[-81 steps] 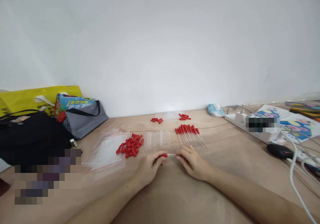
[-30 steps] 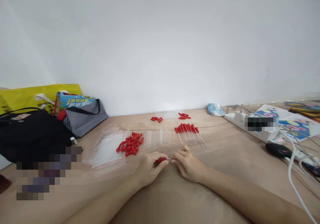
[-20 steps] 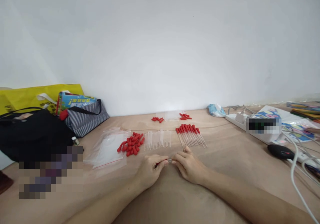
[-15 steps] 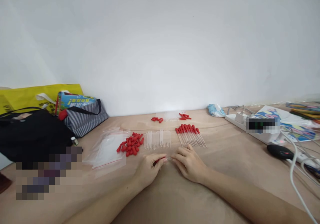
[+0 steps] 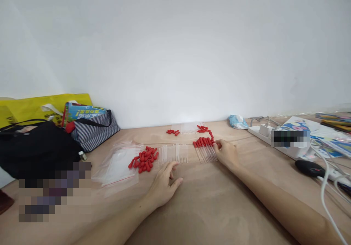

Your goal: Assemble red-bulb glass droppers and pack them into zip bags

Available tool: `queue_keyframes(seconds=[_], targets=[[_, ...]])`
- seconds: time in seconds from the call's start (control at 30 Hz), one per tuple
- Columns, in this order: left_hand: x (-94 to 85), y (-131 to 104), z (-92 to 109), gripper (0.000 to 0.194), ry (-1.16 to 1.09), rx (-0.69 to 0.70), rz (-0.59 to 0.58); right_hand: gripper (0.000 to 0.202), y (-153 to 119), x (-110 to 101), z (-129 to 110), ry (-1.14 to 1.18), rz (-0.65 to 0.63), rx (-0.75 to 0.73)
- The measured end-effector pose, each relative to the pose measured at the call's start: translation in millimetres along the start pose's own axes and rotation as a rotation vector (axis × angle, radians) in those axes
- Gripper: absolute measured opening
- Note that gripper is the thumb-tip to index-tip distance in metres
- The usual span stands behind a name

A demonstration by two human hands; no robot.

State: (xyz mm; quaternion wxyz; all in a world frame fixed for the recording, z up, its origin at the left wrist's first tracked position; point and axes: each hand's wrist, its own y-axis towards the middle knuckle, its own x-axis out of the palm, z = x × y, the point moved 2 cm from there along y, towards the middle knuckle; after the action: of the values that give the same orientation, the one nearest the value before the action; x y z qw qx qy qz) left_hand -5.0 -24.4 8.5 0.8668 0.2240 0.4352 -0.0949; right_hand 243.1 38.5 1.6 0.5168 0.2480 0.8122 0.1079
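In the head view, we take the row of clear tubes (image 5: 172,153) as our landmark. Our left hand (image 5: 166,184) rests on its near side, fingertips close to the tube ends; we cannot tell if they touch. The thumb stands well away from the fingers, and we see nothing held.

Our right hand (image 5: 227,153) is to the right of the tubes, at the outer end of the red-topped droppers (image 5: 204,142). Its fingers are bunched narrow against the last red top; whether they pinch it or merely touch it, we cannot tell. We judge it comes in from the outer side so as not to disturb the others.

The droppers lie side by side, tops away from us and stems toward us, probably to keep them orderly and easy to count. The loose red bulbs (image 5: 145,161) are heaped just left of the tubes, which seems to put them within easy reach of our left hand. Farther left of the tubes lie the plastic bags (image 5: 115,166), flat and overlapping, under the edge of the heap. Beyond the tubes sits a small red cluster (image 5: 172,131), beside the back tubes (image 5: 188,129).
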Motion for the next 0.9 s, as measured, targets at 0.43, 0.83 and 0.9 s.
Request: queue_keyframes(seconds=[0.43, 0.83, 0.9], targets=[[-3.0, 1, 10, 0.009, -0.003, 0.082, -0.061, 0.018, 3, 12, 7, -0.097, -0.076, 0.051], [-2.2, 1, 10, 0.009, 0.008, 0.102, -0.075, 0.029, -14, 14, -76, -0.131, -0.294, -0.161], [-1.4, 0, 9, 0.009, 0.021, 0.102, -0.061, 0.03, -12, 21, -89, -0.144, -0.337, -0.12]])
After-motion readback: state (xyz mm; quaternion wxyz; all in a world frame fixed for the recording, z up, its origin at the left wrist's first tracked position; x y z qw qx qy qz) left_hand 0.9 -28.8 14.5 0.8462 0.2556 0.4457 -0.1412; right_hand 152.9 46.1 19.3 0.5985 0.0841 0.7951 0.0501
